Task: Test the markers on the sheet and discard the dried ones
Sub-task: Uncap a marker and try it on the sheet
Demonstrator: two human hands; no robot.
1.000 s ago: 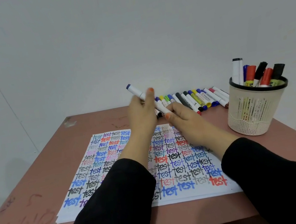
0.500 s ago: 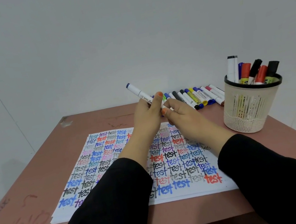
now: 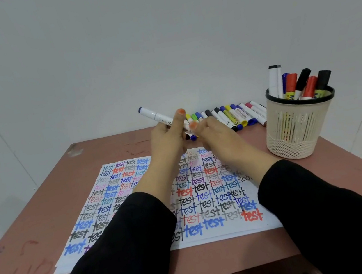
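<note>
A white marker (image 3: 155, 115) with a blue end is held tilted above the table, its blue tip pointing up and left. My left hand (image 3: 168, 139) grips its barrel. My right hand (image 3: 213, 135) pinches the marker's lower end, where a blue cap peeks out below the fingers. Beneath both forearms lies the white sheet (image 3: 210, 193), covered with the word "test" in many colours. A row of several capped markers (image 3: 231, 114) lies along the table's far edge behind my hands.
A cream mesh cup (image 3: 298, 132) with a black rim stands at the right and holds several markers. The reddish-brown table (image 3: 43, 201) bears faint scribbles at the left. A plain white wall closes the far side.
Both hands have lifted the marker a little from over the row and drawn together on it; my right hand has closed on its lower end. The view has tilted up slightly.
</note>
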